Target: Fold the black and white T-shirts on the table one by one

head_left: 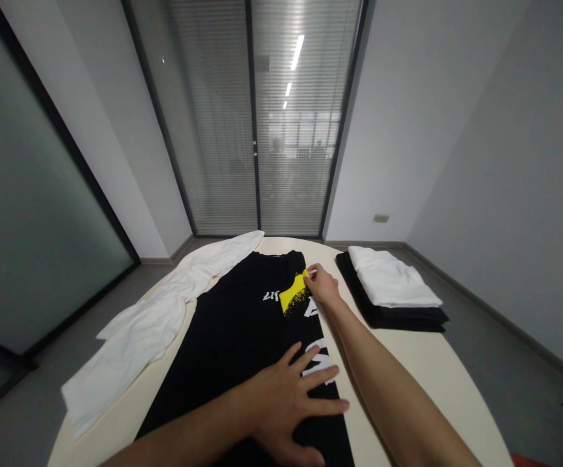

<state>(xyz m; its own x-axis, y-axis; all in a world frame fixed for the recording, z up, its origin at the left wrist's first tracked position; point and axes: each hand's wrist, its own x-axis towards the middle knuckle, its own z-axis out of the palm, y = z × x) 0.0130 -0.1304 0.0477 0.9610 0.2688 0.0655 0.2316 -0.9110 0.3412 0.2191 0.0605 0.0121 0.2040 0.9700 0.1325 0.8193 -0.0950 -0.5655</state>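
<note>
A black T-shirt with white lettering lies spread on the pale table, its collar toward the far edge. Its right side is folded inward, so a yellow-printed sleeve rests over the chest. My left hand presses flat on the lower part of the shirt, fingers spread across the white print. Farther off, my right hand pinches the edge of the yellow sleeve between thumb and fingers, at the shirt's right border.
White garments lie loosely along the left edge of the table. At the right stands a stack of folded clothes, a white one on top of black ones. Glass partitions with blinds rise beyond the table.
</note>
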